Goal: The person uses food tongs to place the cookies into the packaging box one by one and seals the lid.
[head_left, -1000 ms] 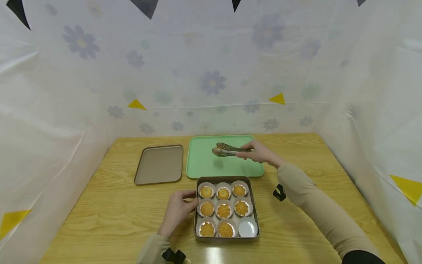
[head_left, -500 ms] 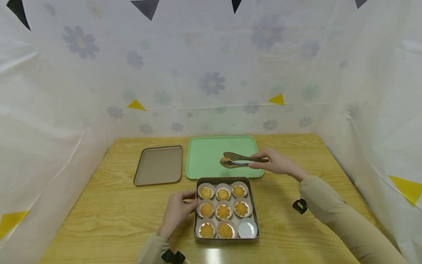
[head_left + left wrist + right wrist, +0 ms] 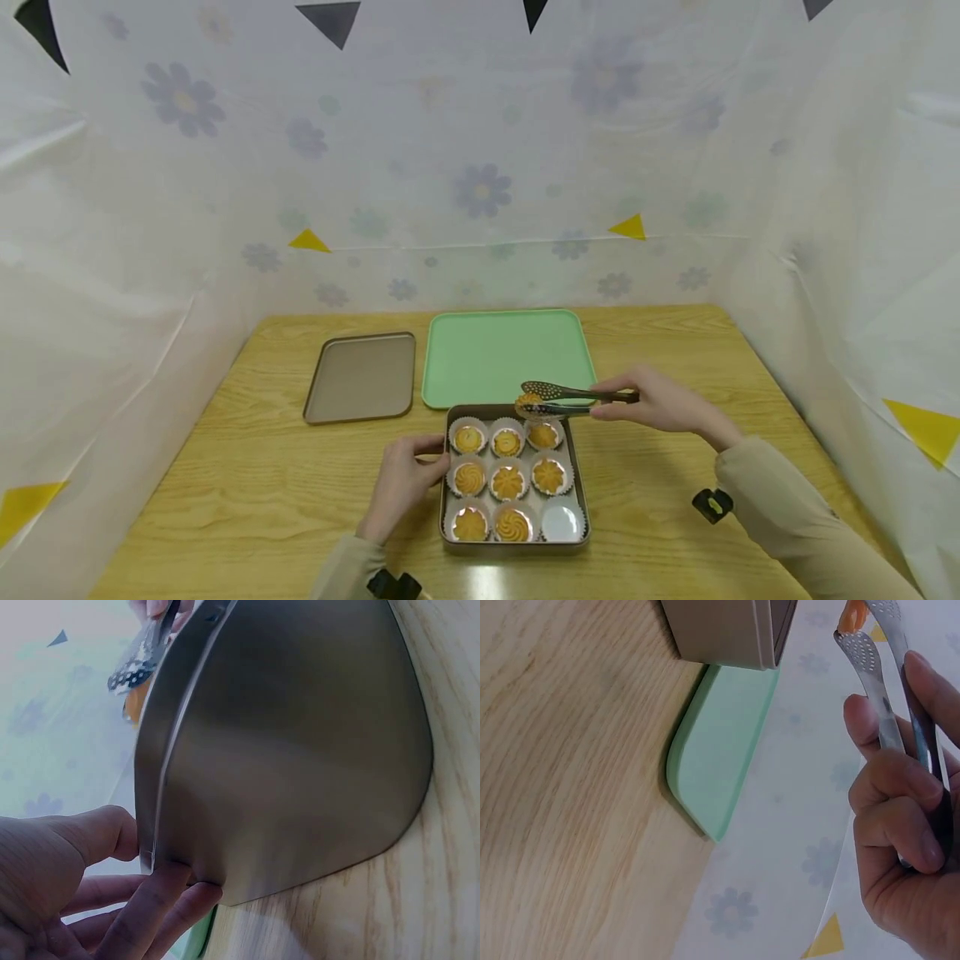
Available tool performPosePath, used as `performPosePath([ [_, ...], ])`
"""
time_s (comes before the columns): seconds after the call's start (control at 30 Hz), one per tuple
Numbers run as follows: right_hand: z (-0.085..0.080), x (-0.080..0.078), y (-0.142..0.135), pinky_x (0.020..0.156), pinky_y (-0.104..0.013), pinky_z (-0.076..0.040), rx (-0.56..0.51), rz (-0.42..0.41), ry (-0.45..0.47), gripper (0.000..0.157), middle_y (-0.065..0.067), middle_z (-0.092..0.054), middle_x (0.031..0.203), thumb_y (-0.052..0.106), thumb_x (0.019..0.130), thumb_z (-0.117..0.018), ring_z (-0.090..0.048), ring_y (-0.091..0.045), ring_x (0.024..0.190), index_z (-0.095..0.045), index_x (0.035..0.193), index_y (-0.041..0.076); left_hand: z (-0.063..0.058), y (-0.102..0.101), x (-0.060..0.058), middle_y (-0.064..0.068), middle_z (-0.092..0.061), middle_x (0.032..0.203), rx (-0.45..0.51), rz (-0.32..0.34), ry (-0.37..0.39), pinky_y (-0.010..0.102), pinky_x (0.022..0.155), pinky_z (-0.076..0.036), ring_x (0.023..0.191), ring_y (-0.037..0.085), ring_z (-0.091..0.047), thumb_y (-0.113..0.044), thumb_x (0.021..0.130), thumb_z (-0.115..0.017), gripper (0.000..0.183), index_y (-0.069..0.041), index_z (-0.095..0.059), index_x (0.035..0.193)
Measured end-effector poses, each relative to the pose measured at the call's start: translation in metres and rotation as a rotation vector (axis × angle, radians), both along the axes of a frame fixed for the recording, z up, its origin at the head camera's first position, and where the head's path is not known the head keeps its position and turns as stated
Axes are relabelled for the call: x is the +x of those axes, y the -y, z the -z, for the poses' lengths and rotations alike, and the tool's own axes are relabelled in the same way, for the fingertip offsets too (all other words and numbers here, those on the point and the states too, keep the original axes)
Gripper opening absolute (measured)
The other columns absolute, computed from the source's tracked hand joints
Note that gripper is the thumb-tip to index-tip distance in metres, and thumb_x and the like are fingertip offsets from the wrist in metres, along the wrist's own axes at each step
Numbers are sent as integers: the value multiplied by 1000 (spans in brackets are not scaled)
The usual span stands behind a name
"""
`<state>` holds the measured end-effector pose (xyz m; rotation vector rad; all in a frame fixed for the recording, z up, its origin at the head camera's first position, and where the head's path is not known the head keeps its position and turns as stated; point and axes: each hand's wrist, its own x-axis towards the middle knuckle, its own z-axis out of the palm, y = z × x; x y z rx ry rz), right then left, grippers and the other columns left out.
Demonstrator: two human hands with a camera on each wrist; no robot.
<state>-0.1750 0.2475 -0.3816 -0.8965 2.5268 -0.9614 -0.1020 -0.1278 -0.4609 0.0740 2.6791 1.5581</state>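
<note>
My right hand (image 3: pixel 656 402) grips metal tongs (image 3: pixel 566 393) with perforated ends, a golden cookie (image 3: pixel 528 403) pinched between them. Tongs and cookie hang over the back right corner of a deep brown square pan (image 3: pixel 517 546). In the right wrist view the fingers curl round the tongs (image 3: pixel 900 697). Inside the pan stand rows of white paper cups holding swirled cookies (image 3: pixel 512 525); the front right paper cup (image 3: pixel 562 521) has none in it. My left hand (image 3: pixel 405 479) holds the pan's left wall, thumb at the rim and fingers against the outer side in the left wrist view.
Behind the pan lies a light green tray (image 3: pixel 502 354) with bare surface. A flat brown tray (image 3: pixel 362 379) lies to its left. The wooden table (image 3: pixel 285 500) is enclosed at the back and sides by pale flowered sheeting (image 3: pixel 420 167).
My right hand has brought the tongs with the cookie from over the green tray toward me and to the right, to the pan's back edge. The left hand stays at the pan.
</note>
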Motion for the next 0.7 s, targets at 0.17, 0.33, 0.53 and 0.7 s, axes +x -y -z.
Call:
performPosePath([
  [0.17, 5, 6, -12, 73, -24, -54, -3, -79, 25, 41, -21, -70, 126, 28, 97, -65, -55, 6, 71, -68, 128, 3, 0, 0, 0, 25, -75, 107, -10, 2, -5, 20, 64, -59, 79, 23, -75, -5, 84, -70, 34, 8, -70, 116],
  [0.33, 3, 9, -15, 73, -23, -53, 23, -156, 20, 37, -15, -73, 121, 30, 97, -65, -63, -2, 84, -70, 126, 8, -1, 2, 0, 25, -75, 106, -12, -3, -8, 18, 62, -58, 79, 21, -75, -5, 84, -70, 34, 7, -70, 115],
  [0.53, -1, 10, -10, 63, -20, -43, 61, -230, 20, 34, 3, -75, 102, 35, 96, -66, -51, 4, 72, -73, 121, 14, -1, 2, 1, 25, -75, 107, -5, -2, -16, 21, 64, -60, 80, 23, -75, -5, 83, -71, 34, 7, -70, 115],
  [0.7, -7, 11, -5, 57, -17, -39, 98, -278, 18, 35, 15, -67, 82, 36, 94, -68, -40, 7, 63, -74, 119, 12, -2, 2, 2, 25, -75, 107, -4, 1, -20, 21, 65, -60, 79, 24, -75, -5, 83, -72, 34, 8, -70, 115],
])
